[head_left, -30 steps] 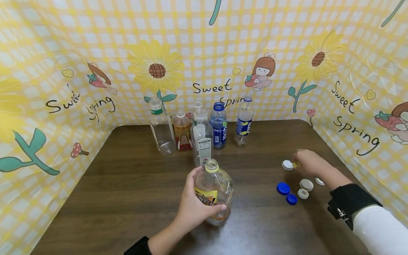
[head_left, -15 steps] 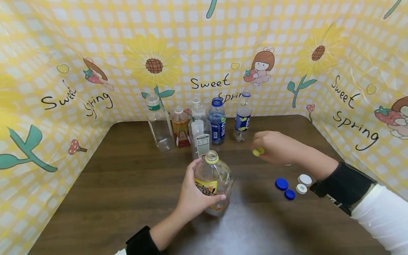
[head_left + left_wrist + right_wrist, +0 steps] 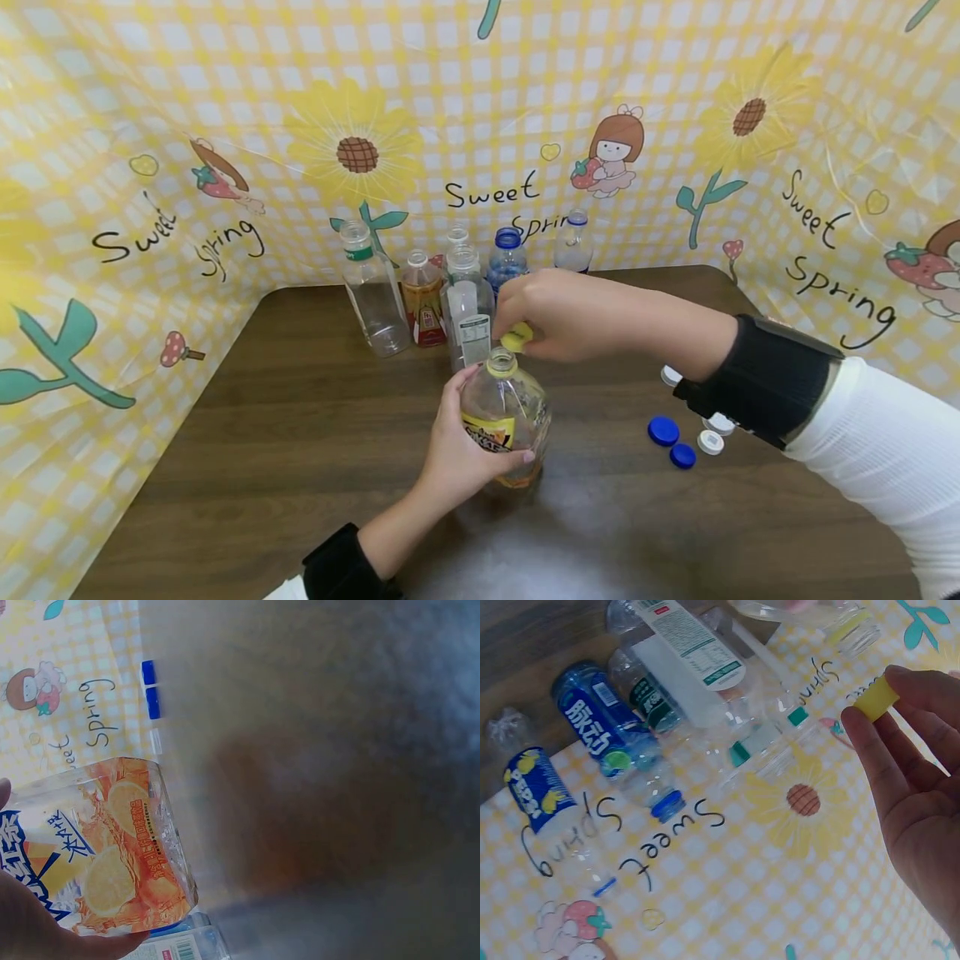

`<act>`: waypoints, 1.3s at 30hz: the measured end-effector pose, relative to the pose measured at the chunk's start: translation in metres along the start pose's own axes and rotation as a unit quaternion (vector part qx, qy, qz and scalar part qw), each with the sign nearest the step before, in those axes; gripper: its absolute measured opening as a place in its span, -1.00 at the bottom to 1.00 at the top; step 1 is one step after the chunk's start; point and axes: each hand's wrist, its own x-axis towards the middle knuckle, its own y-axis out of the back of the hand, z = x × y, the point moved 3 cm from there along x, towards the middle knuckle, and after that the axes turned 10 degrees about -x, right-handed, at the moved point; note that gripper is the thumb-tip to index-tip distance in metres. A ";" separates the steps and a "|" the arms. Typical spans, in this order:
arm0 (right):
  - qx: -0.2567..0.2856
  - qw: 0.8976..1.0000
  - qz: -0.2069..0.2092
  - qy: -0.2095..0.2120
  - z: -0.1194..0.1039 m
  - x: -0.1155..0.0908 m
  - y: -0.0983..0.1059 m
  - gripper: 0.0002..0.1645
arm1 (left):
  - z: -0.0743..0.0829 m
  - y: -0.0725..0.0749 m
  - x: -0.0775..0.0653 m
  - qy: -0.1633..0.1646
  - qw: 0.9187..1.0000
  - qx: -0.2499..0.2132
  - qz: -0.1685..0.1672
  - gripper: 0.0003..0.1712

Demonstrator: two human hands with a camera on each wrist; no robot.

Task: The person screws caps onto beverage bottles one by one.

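My left hand grips a clear bottle with a yellow neck ring around its body. The bottle stands uncapped on the table; its orange fruit label fills part of the left wrist view. Between thumb and fingertips my right hand pinches a yellow bottle cap, held just above the bottle's open mouth and apart from it. In the right wrist view the cap shows side-on between the fingertips, with the bottle's neck near it.
Several uncapped bottles stand behind: a tall clear one, an amber-labelled one, a clear one with a white label, a blue one and a lemon-labelled one. At right lie blue caps and white caps.
My right hand has moved left from among the loose caps, carrying the yellow cap to the bottle's mouth. The left hand keeps its grip on the bottle.
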 end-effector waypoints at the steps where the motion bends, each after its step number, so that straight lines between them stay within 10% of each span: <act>1: 0.000 1.000 -0.004 0.007 -0.001 0.003 0.000 -0.74 | 0.000 0.000 0.000 0.001 1.000 -0.001 -0.001 0.38; 33: -0.034 0.997 -0.065 -0.028 -0.002 0.021 -0.025 -0.92 | 0.002 0.001 0.005 0.013 1.000 -0.002 -0.011 0.34; 39: -0.082 0.994 -0.026 -0.066 -0.003 0.023 -0.028 -0.62 | 0.003 -0.001 0.005 0.005 1.000 -0.005 -0.012 0.33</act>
